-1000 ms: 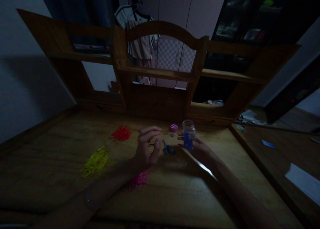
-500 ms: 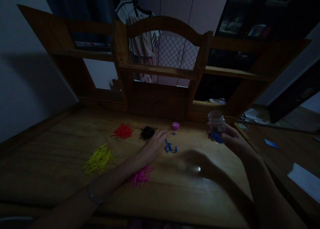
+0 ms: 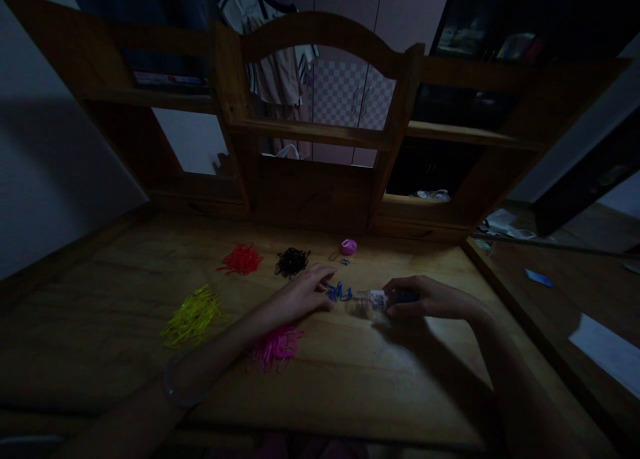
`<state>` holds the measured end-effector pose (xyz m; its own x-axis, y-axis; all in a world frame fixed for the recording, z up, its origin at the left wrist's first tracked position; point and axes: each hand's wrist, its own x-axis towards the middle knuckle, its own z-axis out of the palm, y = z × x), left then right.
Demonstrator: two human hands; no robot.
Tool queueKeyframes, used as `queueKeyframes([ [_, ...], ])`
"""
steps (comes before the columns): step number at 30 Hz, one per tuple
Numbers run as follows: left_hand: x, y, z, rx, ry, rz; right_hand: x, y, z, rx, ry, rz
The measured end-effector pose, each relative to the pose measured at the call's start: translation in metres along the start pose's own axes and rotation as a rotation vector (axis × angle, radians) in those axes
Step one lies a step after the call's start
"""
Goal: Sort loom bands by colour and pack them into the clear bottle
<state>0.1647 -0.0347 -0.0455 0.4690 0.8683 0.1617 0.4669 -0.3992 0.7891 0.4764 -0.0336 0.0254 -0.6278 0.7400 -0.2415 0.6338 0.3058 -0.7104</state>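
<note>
My right hand (image 3: pixel 425 297) grips a small clear jar (image 3: pixel 367 301) with a white label. The jar lies tipped on its side, low over the wooden desk, its mouth facing left. Dark blue pieces show in its base. Just beyond the mouth is a small group of blue paper clips (image 3: pixel 340 291). At the left edge of that group is my left hand (image 3: pixel 306 289), thumb and fingers apart and curved around the side of the clips. Whether its fingertips touch them is hard to see.
Piles of pink paper clips (image 3: pixel 277 347), yellow clips (image 3: pixel 195 317), red clips (image 3: pixel 242 259) and black clips (image 3: pixel 292 262) lie on the desk (image 3: pixel 390 379). A pink lid (image 3: pixel 349 247) sits behind the blue clips. A wooden shelf (image 3: pixel 310 192) borders the back.
My right hand has brought the jar left and down, tipping it from upright onto its side beside the blue clips. My left hand has shifted slightly down, its fingers now apart. The view has tilted slightly.
</note>
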Motion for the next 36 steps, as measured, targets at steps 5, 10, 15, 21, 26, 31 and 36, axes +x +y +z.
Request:
queueKeyframes([
  [5,0.003,0.004,0.000,0.072,0.043,0.022,0.008,-0.007,0.013,-0.021,0.060,-0.007],
  [10,0.005,0.015,0.003,0.149,0.046,0.085,0.016,-0.012,0.025,-0.044,0.140,-0.045],
  [15,0.005,0.014,0.010,-0.055,0.108,-0.043,0.022,-0.018,0.035,-0.034,0.208,-0.103],
  [21,0.009,0.008,0.014,-0.240,0.219,-0.124,0.027,-0.023,0.042,-0.022,0.268,-0.151],
  [26,0.009,0.019,0.005,-0.294,0.233,-0.134,0.032,-0.024,0.045,0.085,0.306,-0.152],
  [31,0.010,0.029,0.000,-0.430,0.293,-0.056,0.035,-0.022,0.043,0.250,0.331,-0.137],
  [36,0.011,0.036,-0.003,-0.527,0.468,0.061,0.037,-0.017,0.042,0.435,0.353,-0.096],
])
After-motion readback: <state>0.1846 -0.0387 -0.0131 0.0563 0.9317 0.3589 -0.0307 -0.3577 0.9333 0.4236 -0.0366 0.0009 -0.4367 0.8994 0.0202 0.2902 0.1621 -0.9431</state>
